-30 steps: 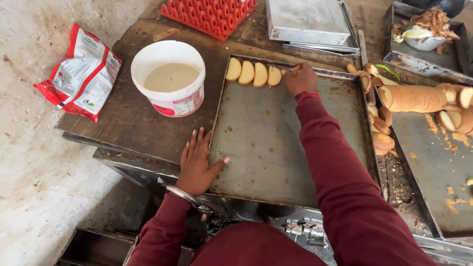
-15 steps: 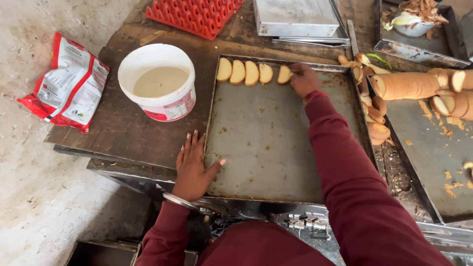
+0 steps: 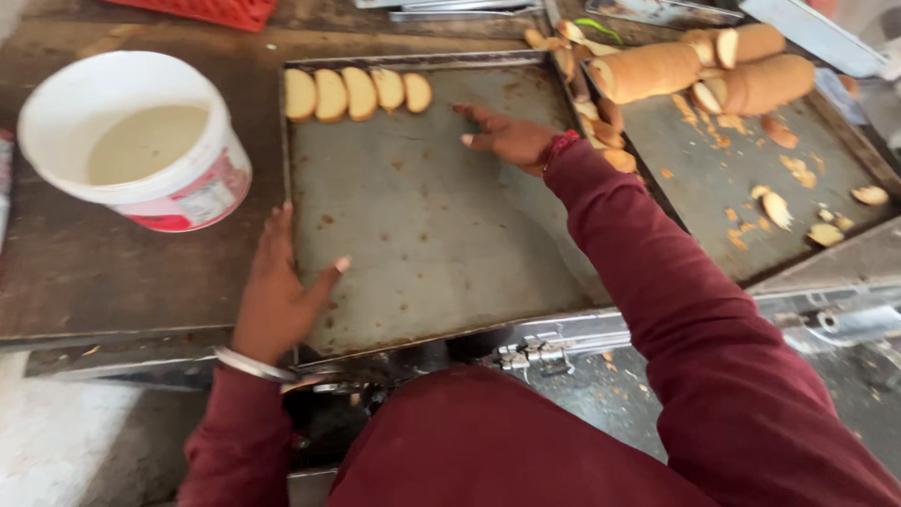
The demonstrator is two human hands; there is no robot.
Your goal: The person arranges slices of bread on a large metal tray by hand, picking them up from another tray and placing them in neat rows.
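Observation:
A flat metal baking tray (image 3: 441, 244) lies in front of me on a dark worktop. Several bread slices (image 3: 357, 92) stand in a row along its far left edge. My left hand (image 3: 282, 291) rests flat on the tray's near left rim, fingers spread, holding nothing. My right hand (image 3: 507, 136) hovers over the tray's far right part, just right of the slice row, fingers apart and empty. Both arms wear maroon sleeves; a metal bangle circles the left wrist.
A white bucket (image 3: 131, 141) of pale liquid stands left of the tray. A second tray (image 3: 751, 178) on the right carries long bread loaves (image 3: 657, 70), cut slices and crumbs. A red crate (image 3: 216, 11) sits at the far edge.
My right hand has let go of the last slice and drawn back to the right from the row. The camera has moved closer and lower. The left hand has stayed put.

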